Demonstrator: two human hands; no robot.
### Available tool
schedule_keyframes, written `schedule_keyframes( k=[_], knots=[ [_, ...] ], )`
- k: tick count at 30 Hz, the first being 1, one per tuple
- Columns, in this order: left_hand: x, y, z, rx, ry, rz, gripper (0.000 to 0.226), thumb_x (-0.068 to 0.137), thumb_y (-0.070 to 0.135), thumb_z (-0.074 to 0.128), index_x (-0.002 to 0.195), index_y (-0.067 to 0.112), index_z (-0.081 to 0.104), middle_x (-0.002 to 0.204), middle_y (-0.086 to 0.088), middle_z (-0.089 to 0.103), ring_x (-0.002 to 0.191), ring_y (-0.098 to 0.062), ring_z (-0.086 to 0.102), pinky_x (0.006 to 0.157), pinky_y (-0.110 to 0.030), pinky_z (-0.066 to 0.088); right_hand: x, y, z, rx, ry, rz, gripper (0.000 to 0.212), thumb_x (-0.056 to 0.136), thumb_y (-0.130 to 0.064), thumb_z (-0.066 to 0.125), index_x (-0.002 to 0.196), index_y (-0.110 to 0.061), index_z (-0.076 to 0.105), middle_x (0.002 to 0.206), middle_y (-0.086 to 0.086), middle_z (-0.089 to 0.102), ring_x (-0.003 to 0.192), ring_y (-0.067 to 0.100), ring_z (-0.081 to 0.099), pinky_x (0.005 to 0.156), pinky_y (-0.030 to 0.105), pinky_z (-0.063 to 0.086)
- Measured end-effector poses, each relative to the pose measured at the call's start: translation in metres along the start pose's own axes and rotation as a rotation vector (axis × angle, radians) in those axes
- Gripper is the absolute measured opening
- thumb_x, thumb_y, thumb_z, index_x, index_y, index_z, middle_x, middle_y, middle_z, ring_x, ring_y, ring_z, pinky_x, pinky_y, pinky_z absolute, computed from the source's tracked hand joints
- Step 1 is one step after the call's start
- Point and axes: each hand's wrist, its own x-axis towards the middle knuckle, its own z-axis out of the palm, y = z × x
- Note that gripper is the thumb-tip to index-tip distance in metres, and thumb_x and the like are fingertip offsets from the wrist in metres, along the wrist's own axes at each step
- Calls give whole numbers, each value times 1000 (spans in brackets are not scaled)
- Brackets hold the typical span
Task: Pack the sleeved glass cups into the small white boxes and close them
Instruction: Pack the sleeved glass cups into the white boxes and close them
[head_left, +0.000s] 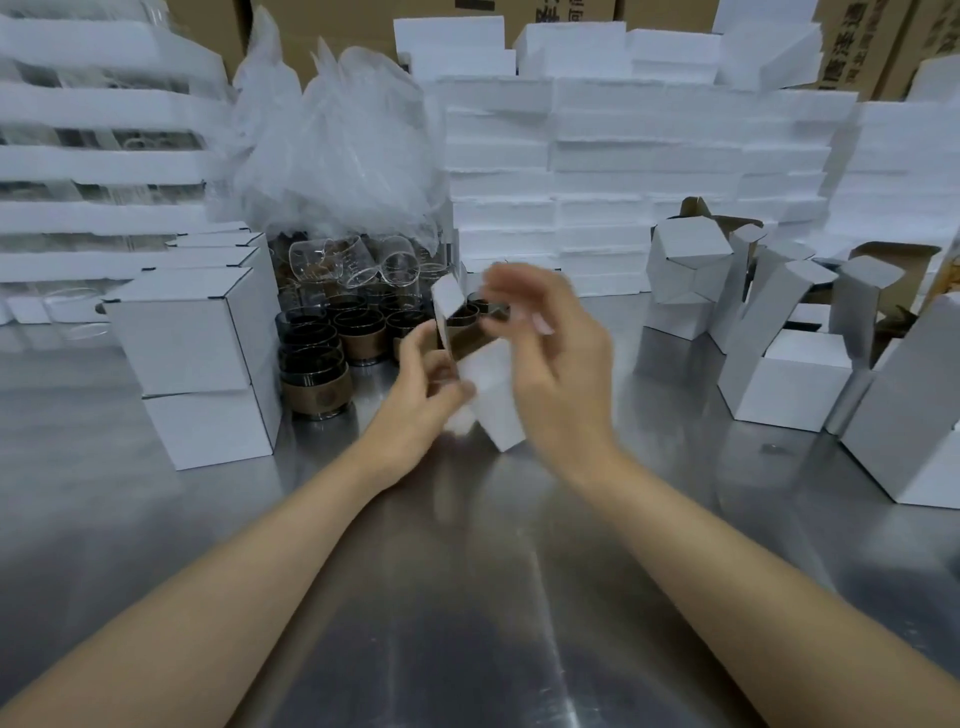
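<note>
Centre scene, just above table (467, 597): gripping tilted small white box (496, 400) low with left hand (423, 387); sleeved cup (467, 322) partly inside, rim at open mouth, flap (445, 299) raised. Right hand (553, 358) blurred over mouth, grasp impossible to tell. Risk: folding flap onto protruding rim, creasing card.

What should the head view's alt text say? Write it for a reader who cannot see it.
A left hand grips a tilted small white box, flap open, at a metal table, with the blurred right hand at its open end. Sleeved glass cups and closed boxes stand to the left, open boxes to the right.
</note>
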Motion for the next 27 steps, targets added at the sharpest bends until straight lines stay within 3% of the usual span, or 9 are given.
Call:
schedule_keyframes(
  k=[2, 4, 6, 9, 13, 17, 19, 23, 27],
  knots=[
    [3, -3, -5, -128, 41, -96, 48, 78, 28, 45, 126, 29, 43, 123, 8, 58, 119, 0, 52, 104, -23, 38, 15, 10, -18, -157, 125, 36, 34, 88, 1, 43, 109, -16, 63, 109, -5, 64, 104, 5, 59, 88, 22, 48],
    [6, -3, -6, -163, 84, -160, 36, 78, 32, 43, 111, 29, 57, 117, 4, 63, 118, -15, 54, 110, -40, 36, 23, 24, -29, -255, 68, 207, 30, 90, -5, 50, 112, -21, 63, 112, -10, 62, 106, 3, 54, 85, 15, 43],
    [7, -3, -5, -146, 131, -187, 25, 91, 32, 44, 102, 25, 64, 107, 5, 67, 110, -16, 58, 107, -39, 40, 23, 40, -32, -268, -74, 413, 24, 90, -11, 59, 111, -21, 63, 108, -11, 62, 104, 5, 55, 80, 8, 40],
    [6, -6, -7, 95, 174, -105, 30, 104, 33, 38, 100, 19, 64, 97, 4, 62, 89, -6, 56, 84, -26, 43, 18, 53, -30, -244, -159, 545, 13, 86, -11, 62, 86, -25, 61, 88, -9, 64, 83, 9, 58, 61, 3, 39],
    [6, -6, -12, 264, 405, 10, 18, 100, 25, 50, 108, 15, 62, 107, -1, 62, 92, -6, 57, 77, -14, 44, 11, 55, -26, -212, -161, 505, 19, 83, -11, 63, 76, -23, 51, 91, -4, 67, 81, 12, 60, 63, 16, 43],
    [4, -4, -8, 161, 426, -7, 19, 101, 19, 46, 108, 8, 60, 88, 5, 65, 75, -5, 59, 61, -15, 47, 7, 52, -21, -226, -219, 384, 24, 87, -10, 63, 74, -23, 48, 99, -17, 62, 97, 11, 62, 72, 10, 43],
    [3, -2, -7, 146, 399, -26, 28, 102, 29, 45, 114, 10, 60, 90, 9, 66, 81, -2, 62, 72, -20, 49, 7, 52, -22, -269, -220, 346, 20, 89, -12, 63, 77, -24, 52, 94, -21, 60, 97, 11, 63, 73, 8, 42],
    [1, 0, -4, 98, 259, -74, 65, 85, 57, 52, 139, 21, 44, 122, 9, 63, 114, -3, 58, 101, -25, 43, 6, 53, -23, -324, -203, 267, 18, 90, -4, 59, 88, -21, 66, 102, -23, 56, 89, 8, 64, 74, -1, 37],
    [3, -1, -4, 59, 306, -126, 72, 84, 45, 65, 144, 21, 34, 124, 14, 57, 113, 4, 54, 93, -15, 42, 3, 50, -19, -345, -253, 220, 35, 89, 3, 54, 114, -17, 68, 124, -9, 57, 89, -3, 60, 85, 7, 45]
  ],
)
